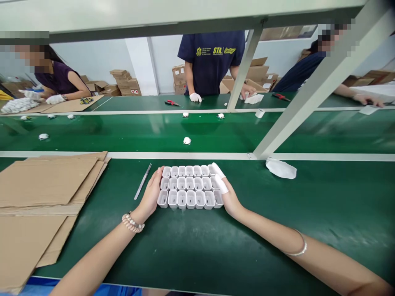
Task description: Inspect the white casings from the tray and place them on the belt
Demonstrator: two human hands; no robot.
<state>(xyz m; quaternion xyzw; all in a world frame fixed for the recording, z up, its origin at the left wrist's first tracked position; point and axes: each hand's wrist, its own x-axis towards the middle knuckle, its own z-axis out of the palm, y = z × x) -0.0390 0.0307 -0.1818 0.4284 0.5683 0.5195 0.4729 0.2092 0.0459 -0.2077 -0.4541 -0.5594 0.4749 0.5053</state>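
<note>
Three rows of small white open-topped plastic cups (pixel 190 183) stand packed together on the green table, several to a row, each with a small dark slot inside. My left hand (pixel 151 193), a beaded bracelet at its wrist, presses flat along the left end of the block. At the right end, my right hand (pixel 230 195) grips the outer cups, with white finger cots on two fingers. Between them, both hands hold the block from its sides. Metal tweezers (pixel 142 181) lie just left of my left hand.
Flattened cardboard (pixel 40 185) covers the table's left side. A white pouch-like piece (pixel 280 168) lies by a slanted metal post (pixel 308 90). Beyond a rail, small white parts (pixel 187 141) sit on a green belt (pixel 138 131). Co-workers work across it, near red-handled pliers (pixel 172 103).
</note>
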